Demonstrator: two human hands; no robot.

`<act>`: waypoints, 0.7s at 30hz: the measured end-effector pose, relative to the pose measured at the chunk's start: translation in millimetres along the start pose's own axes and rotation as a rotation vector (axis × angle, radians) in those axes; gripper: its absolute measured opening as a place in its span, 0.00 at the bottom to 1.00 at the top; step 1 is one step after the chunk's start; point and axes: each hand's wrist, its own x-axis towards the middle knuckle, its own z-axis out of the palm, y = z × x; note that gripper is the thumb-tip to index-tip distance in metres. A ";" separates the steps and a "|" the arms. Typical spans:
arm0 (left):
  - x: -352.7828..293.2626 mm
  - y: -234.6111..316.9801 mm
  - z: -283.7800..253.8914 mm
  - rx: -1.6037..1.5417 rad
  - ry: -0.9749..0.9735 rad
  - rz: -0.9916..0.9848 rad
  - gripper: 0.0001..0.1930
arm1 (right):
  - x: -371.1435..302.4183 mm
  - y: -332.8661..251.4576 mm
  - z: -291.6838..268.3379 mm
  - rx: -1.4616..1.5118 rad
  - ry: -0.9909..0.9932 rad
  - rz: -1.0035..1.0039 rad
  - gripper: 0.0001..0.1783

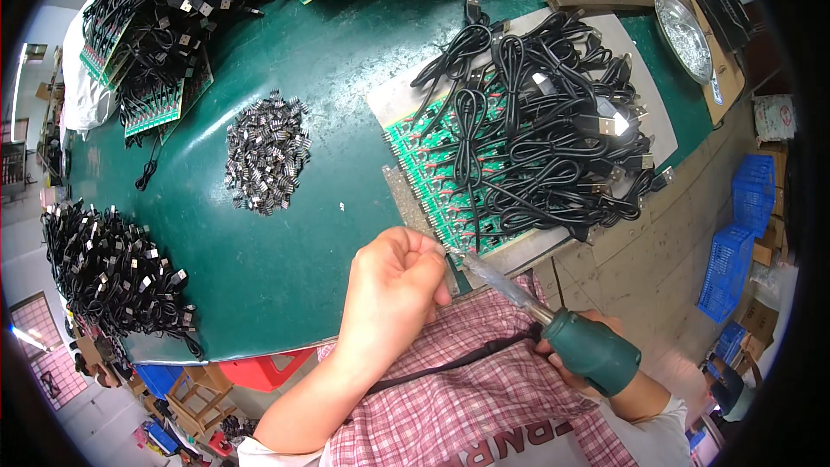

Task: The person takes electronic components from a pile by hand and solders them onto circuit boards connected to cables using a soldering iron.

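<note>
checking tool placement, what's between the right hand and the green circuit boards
The soldering iron, in the head view: the right hand grips its green handle, and its shaft points toward the circuit boards' near corner.

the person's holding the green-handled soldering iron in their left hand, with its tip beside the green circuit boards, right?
Not quite: the head view shows the green-handled soldering iron in the right hand, not the left. Its tip is indeed beside the green circuit boards.
</note>
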 end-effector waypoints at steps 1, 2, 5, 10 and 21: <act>0.1 -0.1 0.0 -0.003 0.000 -0.003 0.07 | -0.7 0.7 0.1 0.000 -0.001 -0.001 0.07; 0.1 -0.4 -0.1 -0.004 0.001 -0.004 0.07 | -1.4 1.4 0.0 -0.020 -0.002 -0.009 0.08; 0.4 -0.1 -1.2 0.000 -0.001 0.001 0.07 | -2.0 1.2 -1.2 -0.053 0.001 -0.021 0.08; -0.3 1.8 -2.6 0.014 -0.007 -0.021 0.07 | -0.3 0.9 -1.3 -0.031 0.037 -0.006 0.09; 0.4 -2.7 -0.6 -0.005 -0.012 0.001 0.07 | -2.6 0.0 1.3 0.016 0.021 0.042 0.05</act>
